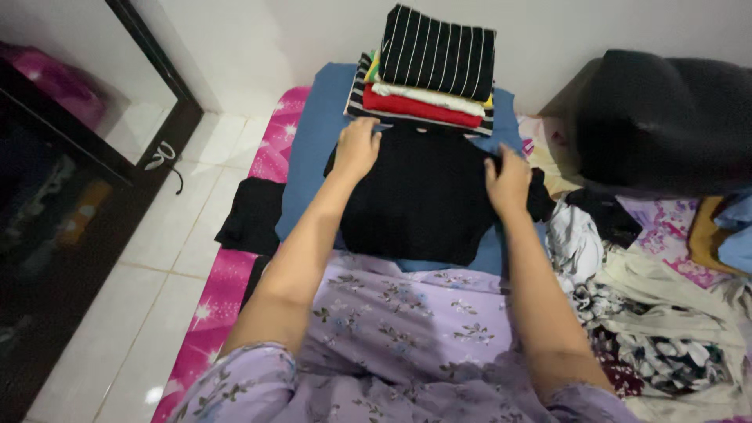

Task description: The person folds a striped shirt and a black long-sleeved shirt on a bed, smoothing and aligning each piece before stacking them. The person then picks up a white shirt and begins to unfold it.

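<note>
Both forearms extend forward from the lower edge of the view, roughly parallel and slightly converging, over a lap covered in lilac floral fabric (407,329). The left hand (356,146) lies palm down on the upper left corner of a black knit garment (423,196), fingers curled over its top edge, gripping the cloth. The right hand (507,182) rests palm down on the upper right corner of the same garment, fingers bent and closed on the fabric at that edge; the thumb position cannot be made out. The black garment lies flat and spread out on a blue cloth (313,149), directly in front of the person's knees and between the two hands. Just beyond its top edge, touching or nearly touching it, stands a stack of folded clothes (427,82): a black piece with thin white stripes on top, then white, yellow, red and a black-and-white striped piece underneath. The blue cloth covers part of a pink patterned mattress (227,290), which sits on a white tiled floor (157,266). A smaller black folded item (252,215) lies at the left edge of the blue cloth. To the right, a loose pile of unfolded clothes (650,313) spreads out, with a dark bag (666,117) behind it against the wall.
</note>
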